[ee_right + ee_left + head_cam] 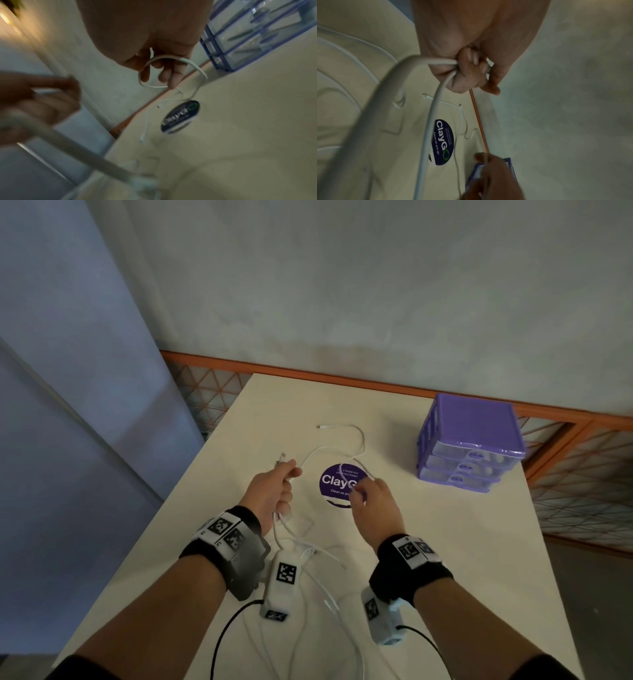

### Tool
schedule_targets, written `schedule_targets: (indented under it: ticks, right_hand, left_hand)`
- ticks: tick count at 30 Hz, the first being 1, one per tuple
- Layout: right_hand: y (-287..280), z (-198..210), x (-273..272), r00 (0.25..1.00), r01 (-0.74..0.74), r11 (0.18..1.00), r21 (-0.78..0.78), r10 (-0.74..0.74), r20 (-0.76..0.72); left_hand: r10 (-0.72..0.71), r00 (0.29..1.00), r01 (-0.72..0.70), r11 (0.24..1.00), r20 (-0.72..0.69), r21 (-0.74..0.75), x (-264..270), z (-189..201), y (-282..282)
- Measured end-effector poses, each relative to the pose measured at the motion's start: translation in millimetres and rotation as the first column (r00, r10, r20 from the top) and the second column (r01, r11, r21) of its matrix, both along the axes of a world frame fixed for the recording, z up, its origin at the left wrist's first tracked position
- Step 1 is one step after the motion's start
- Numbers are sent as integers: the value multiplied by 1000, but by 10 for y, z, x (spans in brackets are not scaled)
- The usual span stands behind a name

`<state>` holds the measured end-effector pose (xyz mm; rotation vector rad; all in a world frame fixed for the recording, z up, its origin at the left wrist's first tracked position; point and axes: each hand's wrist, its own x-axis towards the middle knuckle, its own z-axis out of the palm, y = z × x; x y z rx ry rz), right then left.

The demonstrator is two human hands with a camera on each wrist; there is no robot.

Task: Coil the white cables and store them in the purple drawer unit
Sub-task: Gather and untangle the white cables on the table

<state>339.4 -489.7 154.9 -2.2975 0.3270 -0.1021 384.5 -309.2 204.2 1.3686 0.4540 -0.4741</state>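
Above the white surface [428,542], both hands work one white cable [329,451] held clear of it. The left hand [274,491] has its grip clenched round several gathered strands of that cable, a plug end poking out past its thumb; the left wrist view shows the fingers [471,65] curled tight over the strands, with loops trailing down toward the person. The right hand [373,501] hovers over a round purple sticker [334,481] and pinches a small loop of the same cable between its fingertips [173,79], its grip closed on the cord. From there the cable runs out across the surface to a free plug lying further back [320,427]. More white cables [322,583] lie loose and uncoiled on the near part of the surface, between the two forearms. The purple drawer unit [472,440] stands at the far right of the surface, well apart from both hands, its three clear drawers all pushed in.
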Motion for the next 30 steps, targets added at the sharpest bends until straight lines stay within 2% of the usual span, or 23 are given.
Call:
schedule_targets:
  ticks: [2,5,8,10,13,17,20,22,24,26,27,29,30]
  right_hand:
    - [42,222,-69,992,44,993,111,-57,110]
    - [109,530,-283,956,-42,986,159,-7,293]
    - [154,699,-558,906,-160,978,131,93,414]
    - [128,674,-735,899,-193,977,87,141,415]
    - [12,520,-1018,945,-171,983,66,144,295]
    - [-198,271,-1351,998,-52,998,23,51,28]
    - [-290,161,-1424,985,-4,1000,-23,0,-173]
    - [-326,164,-1416,956,-1,999,-44,-12,-292]
    - [-332,237,-1351,945,-56,993,-107,18,-326]
    - [-278,397,-1214,976,-68,991,-112,43,-214]
    - [-228,513,-1123,993,-49,998,-40,45,-106]
    - [-98,773,-934,997,-1,976,217,-15,72]
    - [-25,904,-845,994,-6,943,334,-30,102]
  left_hand:
    - [-43,999,42,999,-14,-25,-27,48,-79]
    - [-89,996,90,996,10,-24,-76,195,-231]
    - [-143,989,145,987,38,-63,-147,404,-357]
    - [-159,987,162,971,28,-176,-165,533,-411]
    - [-123,992,125,952,26,-280,-155,696,-447]
    - [12,994,16,964,104,-266,-162,872,-413]
    - [57,982,-10,968,181,-250,-166,961,-405]
    - [28,975,18,979,221,-202,-209,985,-439]
    - [-36,961,75,988,274,-134,-283,967,-482]
    - [-129,937,152,987,325,-45,-384,957,-532]
    - [-191,919,198,980,344,16,-435,957,-561]
    - [-310,877,280,951,367,134,-539,974,-626]
    - [-346,863,309,938,368,158,-584,979,-656]
